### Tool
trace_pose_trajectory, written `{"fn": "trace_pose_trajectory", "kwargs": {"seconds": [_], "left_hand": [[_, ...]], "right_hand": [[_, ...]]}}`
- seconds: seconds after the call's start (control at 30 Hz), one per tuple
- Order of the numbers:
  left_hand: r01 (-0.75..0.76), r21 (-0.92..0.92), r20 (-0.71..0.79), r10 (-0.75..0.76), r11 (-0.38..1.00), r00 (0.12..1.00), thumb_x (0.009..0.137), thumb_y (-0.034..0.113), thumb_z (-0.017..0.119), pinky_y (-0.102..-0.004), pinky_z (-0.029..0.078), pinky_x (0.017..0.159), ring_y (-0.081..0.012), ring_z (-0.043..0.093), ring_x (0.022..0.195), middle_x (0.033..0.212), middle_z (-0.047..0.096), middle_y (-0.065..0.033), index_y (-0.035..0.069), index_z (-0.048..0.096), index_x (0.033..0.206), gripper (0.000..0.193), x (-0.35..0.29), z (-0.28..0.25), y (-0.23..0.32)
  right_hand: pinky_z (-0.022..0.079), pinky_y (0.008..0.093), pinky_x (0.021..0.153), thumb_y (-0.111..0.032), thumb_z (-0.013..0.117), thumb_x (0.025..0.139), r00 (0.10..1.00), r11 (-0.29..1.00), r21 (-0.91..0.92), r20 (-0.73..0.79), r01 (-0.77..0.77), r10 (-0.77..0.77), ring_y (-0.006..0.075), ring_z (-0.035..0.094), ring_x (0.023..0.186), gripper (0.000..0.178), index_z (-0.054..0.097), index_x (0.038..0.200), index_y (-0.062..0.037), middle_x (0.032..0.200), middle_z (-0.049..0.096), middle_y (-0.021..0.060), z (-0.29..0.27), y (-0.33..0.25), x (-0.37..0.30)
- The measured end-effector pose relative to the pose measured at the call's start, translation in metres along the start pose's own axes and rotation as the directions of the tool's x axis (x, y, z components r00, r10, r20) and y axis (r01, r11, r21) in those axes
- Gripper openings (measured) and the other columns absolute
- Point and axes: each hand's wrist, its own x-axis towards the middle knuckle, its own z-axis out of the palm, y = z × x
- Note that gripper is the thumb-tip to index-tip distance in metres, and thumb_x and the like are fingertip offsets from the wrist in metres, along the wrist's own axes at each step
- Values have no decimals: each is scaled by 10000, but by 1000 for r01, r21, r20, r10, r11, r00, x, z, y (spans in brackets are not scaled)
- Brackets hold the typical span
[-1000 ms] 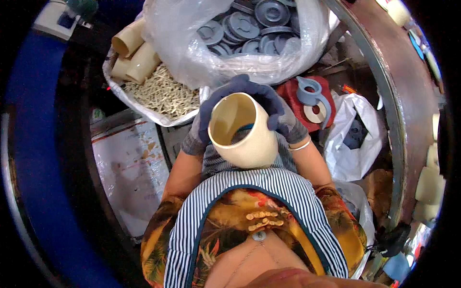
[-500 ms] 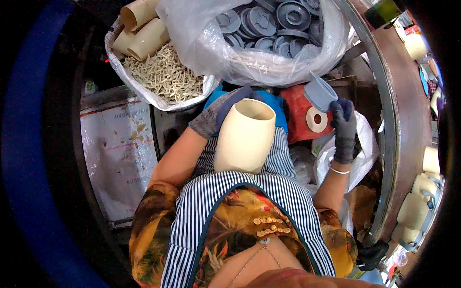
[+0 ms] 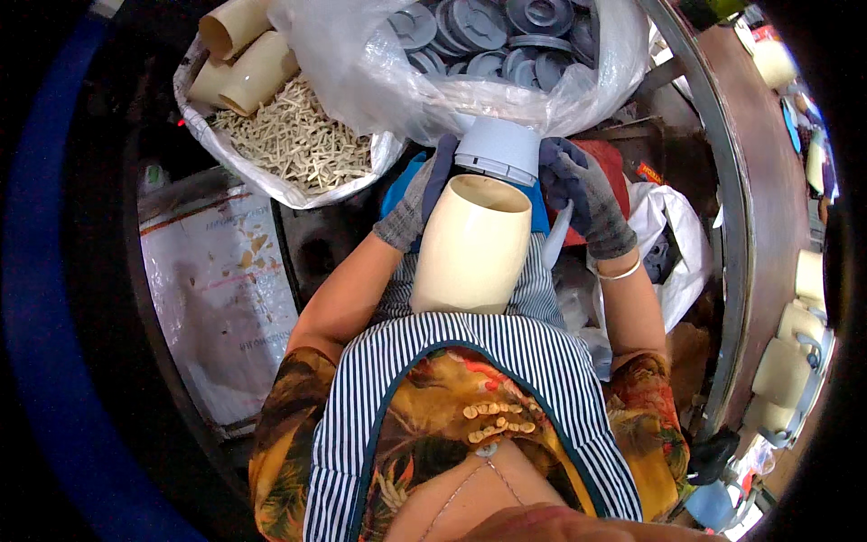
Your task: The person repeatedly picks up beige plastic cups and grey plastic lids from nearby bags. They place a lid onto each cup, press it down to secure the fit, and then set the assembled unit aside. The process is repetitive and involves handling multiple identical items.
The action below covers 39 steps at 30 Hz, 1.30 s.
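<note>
A cream plastic cylinder (image 3: 474, 248) stands upright in my lap, its open mouth facing away from me. My left hand (image 3: 414, 203), in a grey glove, grips its far left side. My right hand (image 3: 582, 194), also gloved, holds a grey round cap (image 3: 498, 150) against the cylinder's open rim. The cap sits tilted at the mouth; I cannot tell whether it is seated.
A clear bag (image 3: 379, 81) of several grey caps (image 3: 488, 32) lies just beyond my hands. At the left, a bag (image 3: 212, 144) holds small beige pieces (image 3: 302, 140) and more cream cylinders (image 3: 248, 54). A curved metal bench (image 3: 754, 181) with finished cream parts (image 3: 790, 361) runs along the right.
My right hand came back from the right side carrying a grey cap and now presses it at the cylinder's mouth. The left hand kept its grip on the cylinder.
</note>
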Motion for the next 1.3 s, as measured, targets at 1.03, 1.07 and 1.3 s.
{"fn": "trace_pose_trajectory", "kwargs": {"seconds": [1.03,1.07,1.3], "left_hand": [[-432,890,433,26,148,901,938,202,574,-471,454,1048,-438,532,1220,1398,457,-259,261,295,1526,654,5,21,45],[-510,860,508,83,13,857,940,204,572,-470,458,1043,-437,537,1214,1377,475,-261,263,331,1512,623,3,23,45],[271,666,-148,-233,695,961,937,423,618,-355,483,1008,-248,558,1213,1351,524,-192,-31,367,1439,722,-3,58,65]], "right_hand": [[405,186,497,-267,625,916,983,980,-182,-149,77,-105,53,508,629,403,591,1235,-23,823,608,12,-15,18,-5],[421,195,520,-264,627,915,980,974,-201,-151,99,-131,61,516,642,396,599,1224,-19,839,618,18,-15,22,-4],[508,289,820,-258,643,922,912,865,-430,-187,260,-366,151,646,874,352,645,1158,4,1003,705,91,14,27,-12]]}}
